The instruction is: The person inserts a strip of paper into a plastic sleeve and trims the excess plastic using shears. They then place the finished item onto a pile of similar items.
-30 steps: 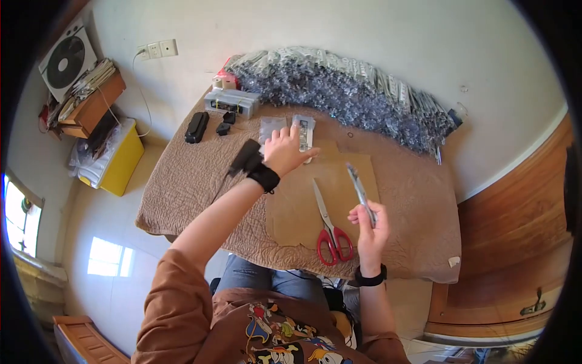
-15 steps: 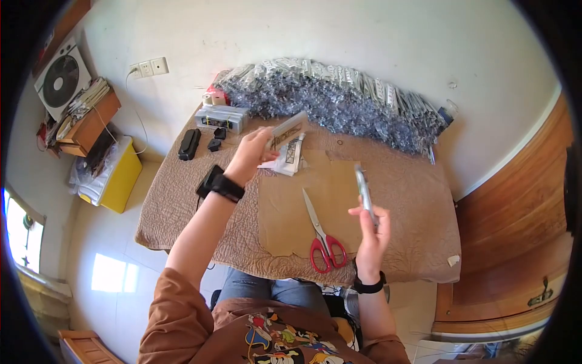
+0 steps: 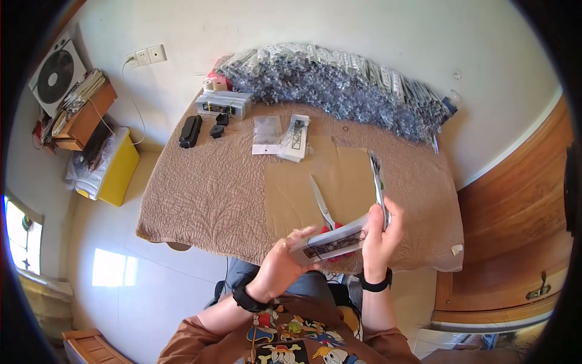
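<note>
My left hand [image 3: 284, 267] is closed around one end of a flat clear packet [image 3: 333, 244] with a dark patterned insert, held low over the table's front edge. Upright in my right hand [image 3: 382, 233] is a thin stack of silvery packets [image 3: 377, 182], pinched near its lower end; the left packet's far end meets these fingers. Beneath the packet, red-handled scissors [image 3: 321, 203] lie partly hidden on a cardboard sheet [image 3: 291, 200]. Behind the sheet rest a clear bag with a white strip [image 3: 267, 133] and a small pile of printed cards [image 3: 295, 142].
A long heap of silvery packets [image 3: 339, 91] lines the table's back by the wall. At the back left are a clear box [image 3: 227, 104], a black case [image 3: 190, 131] and small black pieces [image 3: 217, 130]. A yellow bin [image 3: 118, 173] stands on the floor at left.
My left hand has come down and right from the back of the table with the packet, bringing it beside my right hand. The clear bag and card pile are now uncovered. The view has shifted slightly.
</note>
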`<action>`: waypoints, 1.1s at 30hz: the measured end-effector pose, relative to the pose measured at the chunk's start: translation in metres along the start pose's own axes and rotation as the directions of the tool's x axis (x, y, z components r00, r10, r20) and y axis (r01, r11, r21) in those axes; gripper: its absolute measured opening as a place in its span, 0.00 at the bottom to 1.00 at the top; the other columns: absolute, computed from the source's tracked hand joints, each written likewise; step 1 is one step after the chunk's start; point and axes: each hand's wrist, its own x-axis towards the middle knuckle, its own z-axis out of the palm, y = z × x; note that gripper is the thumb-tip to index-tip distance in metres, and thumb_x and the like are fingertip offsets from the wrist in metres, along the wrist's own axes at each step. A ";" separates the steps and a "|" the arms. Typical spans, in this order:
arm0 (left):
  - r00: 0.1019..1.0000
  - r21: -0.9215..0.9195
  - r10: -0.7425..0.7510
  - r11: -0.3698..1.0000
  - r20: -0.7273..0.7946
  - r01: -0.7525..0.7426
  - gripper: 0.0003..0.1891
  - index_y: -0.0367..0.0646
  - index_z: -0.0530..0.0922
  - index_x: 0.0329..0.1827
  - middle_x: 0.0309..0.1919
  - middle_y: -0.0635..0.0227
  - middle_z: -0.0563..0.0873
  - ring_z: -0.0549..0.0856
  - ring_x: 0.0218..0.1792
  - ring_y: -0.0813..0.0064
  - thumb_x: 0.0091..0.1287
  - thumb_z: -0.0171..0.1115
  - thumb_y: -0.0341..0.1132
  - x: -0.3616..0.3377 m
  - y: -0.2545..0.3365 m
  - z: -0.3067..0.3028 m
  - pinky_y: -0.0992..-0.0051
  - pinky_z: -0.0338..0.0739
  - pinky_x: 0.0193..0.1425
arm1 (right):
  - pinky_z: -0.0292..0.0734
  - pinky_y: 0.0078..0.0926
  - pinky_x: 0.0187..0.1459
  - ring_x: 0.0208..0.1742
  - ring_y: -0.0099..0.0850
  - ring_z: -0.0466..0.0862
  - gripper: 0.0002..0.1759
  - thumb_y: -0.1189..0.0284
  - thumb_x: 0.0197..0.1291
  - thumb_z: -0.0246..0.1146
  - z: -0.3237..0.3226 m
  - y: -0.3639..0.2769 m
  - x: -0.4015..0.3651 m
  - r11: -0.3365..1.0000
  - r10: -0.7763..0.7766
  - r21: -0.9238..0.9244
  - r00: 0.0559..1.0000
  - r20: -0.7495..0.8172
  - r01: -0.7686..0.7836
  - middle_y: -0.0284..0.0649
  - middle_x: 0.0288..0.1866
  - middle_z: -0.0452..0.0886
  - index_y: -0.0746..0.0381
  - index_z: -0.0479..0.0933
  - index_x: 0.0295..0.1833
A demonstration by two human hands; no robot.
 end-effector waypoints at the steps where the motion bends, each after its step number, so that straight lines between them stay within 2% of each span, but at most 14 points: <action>1: 0.993 -0.100 0.045 0.993 -0.110 -0.056 0.19 0.41 0.66 0.56 0.48 0.55 0.76 0.79 0.36 0.63 0.67 0.43 0.41 0.001 -0.005 0.005 0.73 0.73 0.40 | 0.65 0.24 0.17 0.17 0.22 0.69 0.06 0.75 0.63 0.53 0.000 -0.001 -0.005 1.000 0.000 -0.008 1.000 -0.002 0.000 0.36 0.30 0.77 0.64 0.69 0.44; 3: 0.935 -0.271 0.101 0.941 -0.341 -0.201 0.15 0.42 0.68 0.53 0.46 0.58 0.77 0.79 0.36 0.67 0.67 0.47 0.39 0.001 -0.012 0.011 0.75 0.74 0.39 | 0.66 0.26 0.18 0.18 0.25 0.71 0.06 0.78 0.59 0.56 0.008 -0.011 -0.018 0.900 -0.380 -0.196 0.921 0.081 0.389 0.38 0.25 0.76 0.64 0.71 0.42; 5: 0.962 -0.331 0.154 0.916 -0.226 -0.225 0.13 0.43 0.69 0.51 0.43 0.60 0.78 0.79 0.36 0.69 0.67 0.49 0.39 0.010 -0.027 -0.018 0.74 0.74 0.39 | 0.67 0.29 0.19 0.18 0.31 0.74 0.09 0.80 0.55 0.58 0.015 -0.038 -0.035 0.733 -0.629 0.025 0.663 0.406 0.680 0.42 0.25 0.76 0.64 0.71 0.42; 8: 0.965 -0.436 0.261 0.871 0.019 -0.227 0.11 0.44 0.70 0.46 0.38 0.63 0.79 0.79 0.35 0.72 0.66 0.52 0.39 0.016 -0.035 -0.032 0.74 0.74 0.39 | 0.69 0.30 0.21 0.20 0.35 0.75 0.10 0.80 0.52 0.59 0.027 -0.025 -0.042 0.745 -0.623 0.017 0.687 0.375 0.667 0.43 0.27 0.77 0.64 0.72 0.42; 11: 0.898 -0.151 0.311 0.917 -0.311 -0.369 0.08 0.45 0.71 0.41 0.28 0.70 0.77 0.77 0.28 0.78 0.65 0.54 0.39 -0.002 -0.034 0.023 0.76 0.73 0.31 | 0.70 0.30 0.22 0.22 0.36 0.77 0.12 0.80 0.50 0.59 0.031 -0.019 -0.040 0.782 -0.585 -0.012 0.741 0.330 0.623 0.42 0.28 0.78 0.64 0.73 0.43; 14: 0.882 -0.100 0.344 0.914 -0.321 -0.393 0.10 0.46 0.71 0.41 0.28 0.72 0.76 0.77 0.29 0.78 0.66 0.53 0.42 0.004 -0.028 0.019 0.76 0.73 0.32 | 0.72 0.29 0.23 0.24 0.34 0.79 0.14 0.79 0.48 0.59 0.038 -0.020 -0.026 0.841 -0.511 -0.056 0.824 0.246 0.538 0.40 0.30 0.79 0.62 0.74 0.44; 20: 0.840 0.013 0.385 0.911 -0.381 -0.412 0.17 0.47 0.70 0.43 0.28 0.75 0.74 0.77 0.31 0.77 0.67 0.49 0.51 -0.003 -0.028 0.005 0.77 0.73 0.36 | 0.64 0.20 0.19 0.20 0.21 0.72 0.07 0.75 0.61 0.55 0.044 -0.020 -0.018 0.967 -0.248 0.000 0.941 0.232 0.255 0.34 0.24 0.74 0.64 0.72 0.45; 24: 0.874 -0.149 0.352 0.896 -0.335 -0.418 0.23 0.41 0.68 0.52 0.30 0.69 0.72 0.76 0.35 0.74 0.67 0.47 0.53 -0.020 -0.014 0.014 0.74 0.73 0.51 | 0.63 0.16 0.20 0.20 0.18 0.69 0.07 0.74 0.63 0.55 0.029 -0.025 0.001 0.982 -0.160 0.139 0.955 0.252 0.127 0.31 0.24 0.72 0.64 0.72 0.45; 26: 0.919 -0.355 0.189 0.880 -0.347 -0.315 0.28 0.41 0.66 0.54 0.34 0.66 0.72 0.76 0.37 0.70 0.65 0.48 0.57 -0.017 -0.010 0.003 0.71 0.73 0.53 | 0.64 0.17 0.21 0.20 0.18 0.68 0.08 0.75 0.61 0.56 0.013 -0.044 0.013 0.934 0.079 0.348 0.996 0.038 -0.087 0.31 0.23 0.72 0.63 0.72 0.45; 27: 0.934 -0.455 0.102 0.852 -0.341 -0.259 0.30 0.40 0.65 0.55 0.36 0.65 0.73 0.76 0.38 0.69 0.64 0.49 0.59 -0.015 -0.010 0.002 0.70 0.72 0.54 | 0.64 0.17 0.21 0.20 0.18 0.68 0.08 0.75 0.61 0.56 0.010 -0.044 0.015 0.935 0.075 0.343 0.996 0.045 -0.086 0.31 0.23 0.72 0.63 0.72 0.45; 28: 0.934 -0.458 0.102 0.850 -0.342 -0.260 0.30 0.40 0.65 0.55 0.36 0.65 0.73 0.76 0.38 0.69 0.64 0.49 0.59 -0.018 -0.007 0.010 0.70 0.72 0.54 | 0.64 0.18 0.22 0.20 0.18 0.68 0.07 0.75 0.60 0.57 0.009 -0.044 0.015 0.960 -0.211 0.193 0.978 0.007 0.205 0.31 0.24 0.72 0.63 0.72 0.45; 30: 0.966 -0.582 -0.179 0.812 -0.189 0.037 0.28 0.40 0.65 0.54 0.37 0.63 0.74 0.77 0.37 0.68 0.64 0.50 0.56 -0.033 0.001 0.035 0.69 0.72 0.54 | 0.65 0.20 0.22 0.20 0.18 0.70 0.07 0.77 0.59 0.57 0.007 -0.044 0.011 0.700 -0.703 -0.119 0.709 0.060 0.704 0.33 0.24 0.73 0.63 0.72 0.44; 32: 0.947 -0.631 -0.306 0.755 -0.099 0.178 0.27 0.40 0.64 0.53 0.37 0.62 0.75 0.77 0.36 0.67 0.64 0.51 0.55 -0.036 0.006 0.040 0.68 0.73 0.54 | 0.67 0.21 0.23 0.24 0.20 0.74 0.06 0.77 0.58 0.57 0.000 -0.060 0.002 0.644 -0.667 0.204 0.410 0.622 0.737 0.35 0.26 0.75 0.62 0.72 0.41; 33: 0.965 -0.579 -0.217 0.810 -0.146 0.094 0.25 0.39 0.65 0.53 0.37 0.61 0.76 0.77 0.37 0.67 0.65 0.52 0.51 -0.035 0.008 0.038 0.68 0.73 0.53 | 0.67 0.20 0.24 0.24 0.23 0.75 0.06 0.76 0.58 0.58 0.006 -0.060 -0.012 0.599 -0.694 0.261 0.328 0.642 0.757 0.36 0.26 0.76 0.62 0.72 0.41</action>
